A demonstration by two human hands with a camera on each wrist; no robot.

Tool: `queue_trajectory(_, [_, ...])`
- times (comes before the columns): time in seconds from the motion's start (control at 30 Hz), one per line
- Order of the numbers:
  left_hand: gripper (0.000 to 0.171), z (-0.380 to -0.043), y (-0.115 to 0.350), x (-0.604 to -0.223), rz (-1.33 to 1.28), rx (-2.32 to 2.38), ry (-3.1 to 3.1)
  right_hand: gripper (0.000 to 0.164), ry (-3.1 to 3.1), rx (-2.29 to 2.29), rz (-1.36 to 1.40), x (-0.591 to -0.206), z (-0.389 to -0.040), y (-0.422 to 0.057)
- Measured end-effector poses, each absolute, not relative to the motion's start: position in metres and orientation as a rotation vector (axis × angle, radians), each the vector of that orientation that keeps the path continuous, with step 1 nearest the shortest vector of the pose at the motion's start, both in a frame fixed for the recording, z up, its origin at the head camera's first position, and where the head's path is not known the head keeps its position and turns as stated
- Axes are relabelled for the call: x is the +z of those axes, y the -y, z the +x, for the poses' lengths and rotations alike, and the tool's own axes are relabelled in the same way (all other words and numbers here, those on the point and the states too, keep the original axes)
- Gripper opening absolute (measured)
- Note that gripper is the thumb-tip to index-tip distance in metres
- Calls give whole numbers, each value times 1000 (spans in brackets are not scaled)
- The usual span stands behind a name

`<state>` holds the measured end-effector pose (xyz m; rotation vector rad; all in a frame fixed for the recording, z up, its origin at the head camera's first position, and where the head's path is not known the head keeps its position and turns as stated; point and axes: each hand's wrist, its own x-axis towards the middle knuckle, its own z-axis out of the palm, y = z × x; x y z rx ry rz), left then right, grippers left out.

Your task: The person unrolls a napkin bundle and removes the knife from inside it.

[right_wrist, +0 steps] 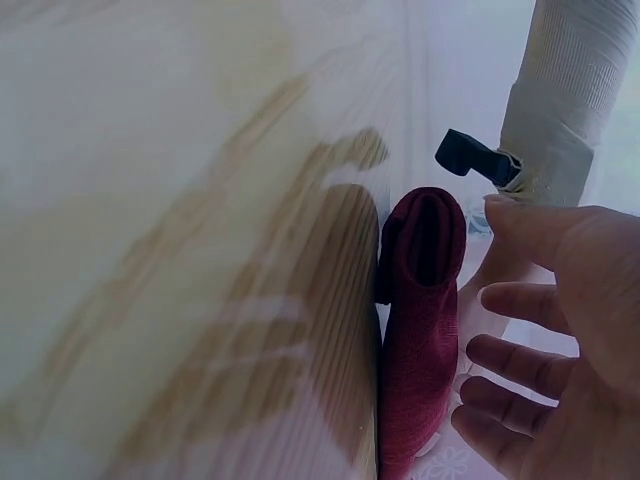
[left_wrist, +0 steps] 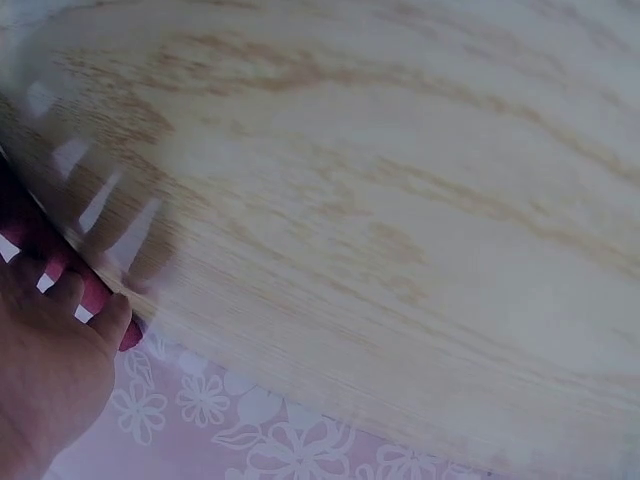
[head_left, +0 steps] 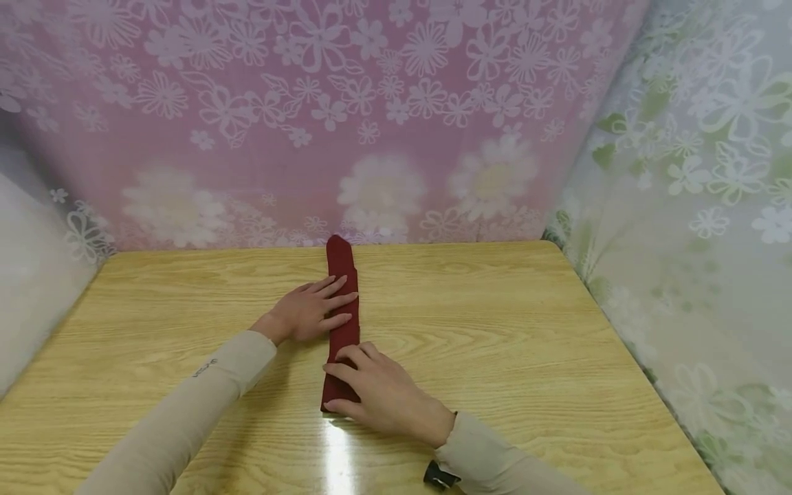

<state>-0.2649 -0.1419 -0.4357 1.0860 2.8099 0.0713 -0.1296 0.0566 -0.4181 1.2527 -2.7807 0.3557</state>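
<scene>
A dark red cloth [head_left: 344,337], folded into a long narrow strip, lies lengthwise on the table. The left hand [head_left: 309,313] rests across its middle with fingers spread and fairly straight. Over the near end, the right hand [head_left: 390,392] has its fingers lightly bent and its fingertips at the strip's left edge. In the right wrist view the folded end of the cloth [right_wrist: 420,340] shows rolled layers, and the right hand's loose fingers [right_wrist: 525,365] are beside it. The left wrist view catches the left hand [left_wrist: 60,370] against the cloth at the lower left.
The wood-grain table [head_left: 482,330] extends to both sides of the cloth. A pink flowered curtain [head_left: 278,151] hangs behind its far edge, which the cloth's far end reaches. A pale flowered wall covering [head_left: 699,240] borders the right side. A black device [head_left: 441,474] is by the right sleeve.
</scene>
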Motion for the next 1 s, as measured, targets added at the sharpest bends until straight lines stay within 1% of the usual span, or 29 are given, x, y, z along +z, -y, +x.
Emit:
queue_trajectory(0.47, [56, -267, 141, -439, 1074, 82, -2818, 48, 2765, 418, 1269, -419, -131, -53])
queue_trajectory(1.0, [56, -266, 143, -439, 1061, 100, -2817, 35, 2712, 385, 1315, -419, -133, -46])
